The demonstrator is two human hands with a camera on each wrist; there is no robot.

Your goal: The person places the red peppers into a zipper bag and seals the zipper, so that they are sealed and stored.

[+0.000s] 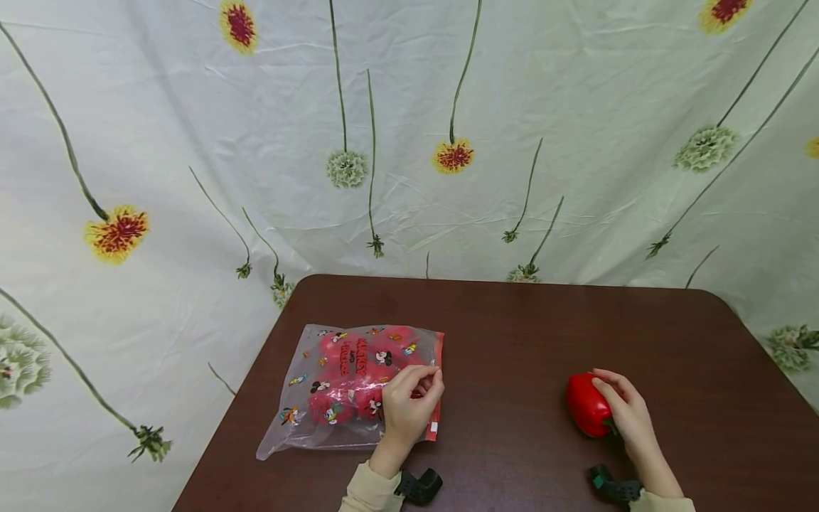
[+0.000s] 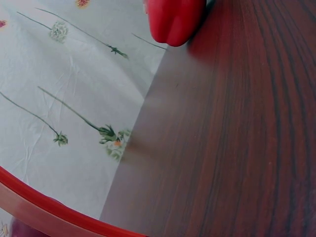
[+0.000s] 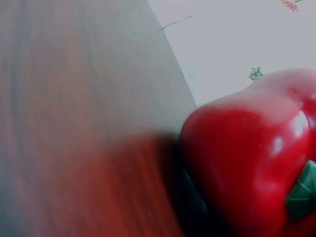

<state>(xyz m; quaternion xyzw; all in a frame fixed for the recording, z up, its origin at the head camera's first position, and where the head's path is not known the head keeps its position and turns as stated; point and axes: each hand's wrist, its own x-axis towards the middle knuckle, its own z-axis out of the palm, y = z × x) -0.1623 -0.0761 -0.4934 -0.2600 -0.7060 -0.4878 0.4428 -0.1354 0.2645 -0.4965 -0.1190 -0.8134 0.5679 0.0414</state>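
A clear zip bag with cartoon prints and a red edge strip lies on the left of the table, red rounded things showing through it. My left hand is over its right side, fingers curled, thumb and forefinger pinching at the red edge. That red strip crosses the lower left of the left wrist view. To the right, my right hand grips a glossy red bell pepper, thumb and fingers on its upper right side. Its green stem shows in the right wrist view.
The dark brown wooden table has rounded far corners. Behind it hangs a pale cloth printed with flowers, which also runs down the left side. Each wrist wears a black camera mount.
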